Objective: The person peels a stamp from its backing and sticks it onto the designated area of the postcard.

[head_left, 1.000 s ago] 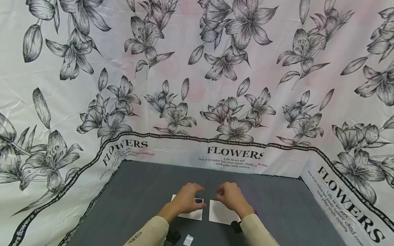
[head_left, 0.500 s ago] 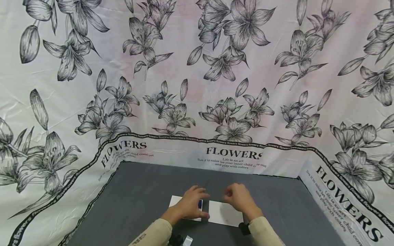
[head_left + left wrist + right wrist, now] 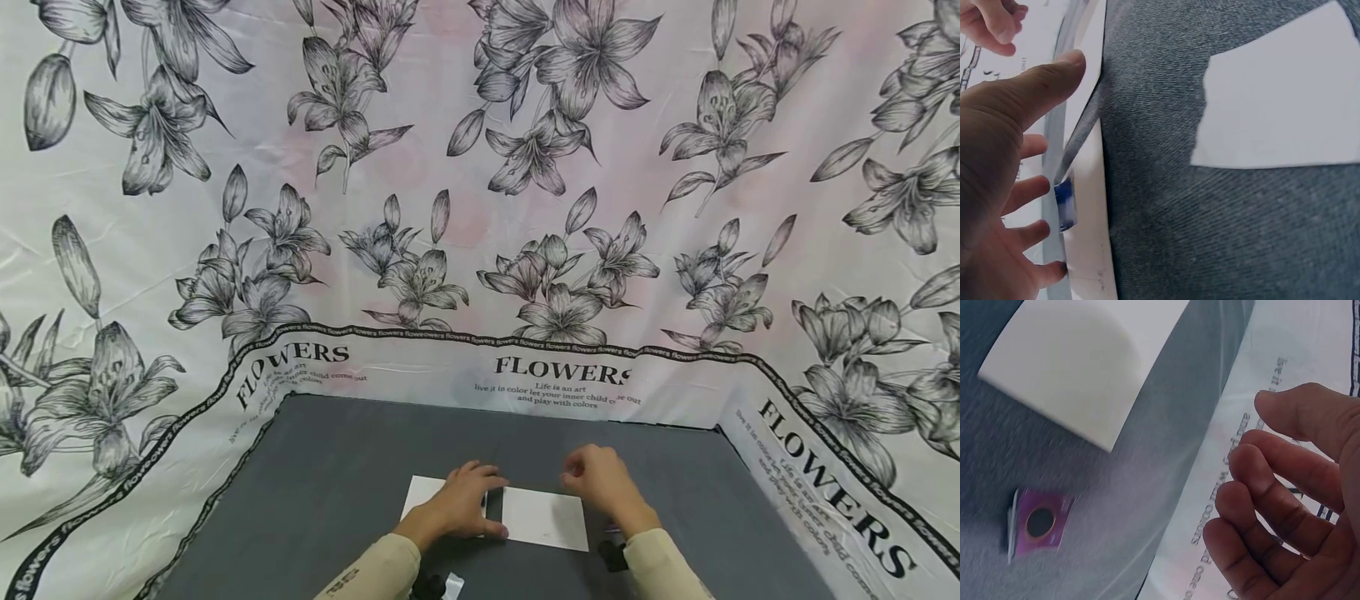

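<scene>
1. Two white cards lie side by side on the grey tabletop [image 3: 337, 467], a narrow gap between them; I see the left card [image 3: 420, 495] partly covered by the left hand [image 3: 459, 504].
2. The right card [image 3: 546, 518] sits between the hands, and my head view puts the right hand [image 3: 600, 482] near its far right corner.
3. The left hand has its fingers spread and thumb well apart, with nothing in its grasp; I cannot tell whether it touches the card.
4. The right hand's fingers are loosely bent, thumb apart from them, and I see nothing held.
5. Both cards look flat and plain-edged; the left one bears a small dark-blue patch [image 3: 1066, 203].
6. Near the right card lies a small purple piece [image 3: 1041, 522], slightly blurred, with a black disc ringed in a lighter colour.
7. A white scrap [image 3: 1279, 94] with one uneven edge lies on the near side of the cards.
</scene>
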Tool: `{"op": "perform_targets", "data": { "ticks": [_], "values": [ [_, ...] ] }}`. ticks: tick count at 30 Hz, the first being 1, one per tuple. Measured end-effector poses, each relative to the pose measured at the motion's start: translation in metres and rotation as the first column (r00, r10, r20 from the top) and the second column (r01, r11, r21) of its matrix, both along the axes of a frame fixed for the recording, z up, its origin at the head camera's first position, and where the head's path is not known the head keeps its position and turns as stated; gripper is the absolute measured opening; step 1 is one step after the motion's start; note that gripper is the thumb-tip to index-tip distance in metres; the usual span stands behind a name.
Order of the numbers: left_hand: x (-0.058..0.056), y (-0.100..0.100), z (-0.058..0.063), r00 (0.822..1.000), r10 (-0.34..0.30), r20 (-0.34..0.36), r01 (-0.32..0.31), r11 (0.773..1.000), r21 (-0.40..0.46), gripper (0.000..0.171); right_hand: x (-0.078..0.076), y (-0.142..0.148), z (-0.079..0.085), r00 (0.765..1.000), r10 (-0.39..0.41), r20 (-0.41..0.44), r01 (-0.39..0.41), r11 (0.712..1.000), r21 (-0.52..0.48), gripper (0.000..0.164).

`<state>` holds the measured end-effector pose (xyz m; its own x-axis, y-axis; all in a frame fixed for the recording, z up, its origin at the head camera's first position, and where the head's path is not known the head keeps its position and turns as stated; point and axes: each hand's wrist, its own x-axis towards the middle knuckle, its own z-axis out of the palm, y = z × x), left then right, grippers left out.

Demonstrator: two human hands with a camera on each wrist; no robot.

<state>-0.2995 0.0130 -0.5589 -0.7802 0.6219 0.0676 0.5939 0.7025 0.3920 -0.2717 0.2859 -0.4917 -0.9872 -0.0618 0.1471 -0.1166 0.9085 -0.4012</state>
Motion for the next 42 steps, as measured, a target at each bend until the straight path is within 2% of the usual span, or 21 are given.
{"op": "perform_targets", "data": {
  "ticks": [4, 12, 22, 30, 38, 42],
  "values": [
    [-0.001, 0.001, -0.004, 1.000, 0.014, -0.002, -0.014, 1.000, -0.012, 0.078, 0.000, 0.011, -0.002, 1.000, -0.024, 0.010, 0.024, 1.000, 0.017, 0.010],
    [0.002, 0.002, -0.001, 1.000, 0.021, 0.016, -0.021, 1.000, -0.023, 0.076, 0.006, 0.027, -0.006, 0.999, -0.032, 0.030, 0.031, 0.999, 0.027, 0.007],
    [0.003, 0.003, -0.005, 1.000, 0.022, -0.007, -0.022, 0.999, -0.034, 0.073, 0.008, 0.041, -0.017, 0.996, -0.053, 0.071, 0.050, 0.998, 0.045, 0.007],
    [0.002, 0.003, -0.006, 1.000, 0.022, -0.001, -0.022, 0.999, -0.038, 0.074, 0.010, 0.049, -0.023, 0.997, -0.053, 0.050, 0.051, 0.997, 0.055, 0.010],
    [0.002, 0.004, -0.005, 1.000, 0.029, -0.005, -0.029, 0.998, -0.056, 0.073, 0.015, 0.058, -0.031, 0.985, -0.114, 0.129, 0.104, 0.991, 0.080, 0.012],
    [0.001, 0.004, -0.005, 0.999, 0.042, 0.002, -0.041, 0.997, -0.060, 0.074, 0.017, 0.059, -0.034, 0.983, -0.128, 0.131, 0.115, 0.988, 0.106, 0.012]
  ]
}}
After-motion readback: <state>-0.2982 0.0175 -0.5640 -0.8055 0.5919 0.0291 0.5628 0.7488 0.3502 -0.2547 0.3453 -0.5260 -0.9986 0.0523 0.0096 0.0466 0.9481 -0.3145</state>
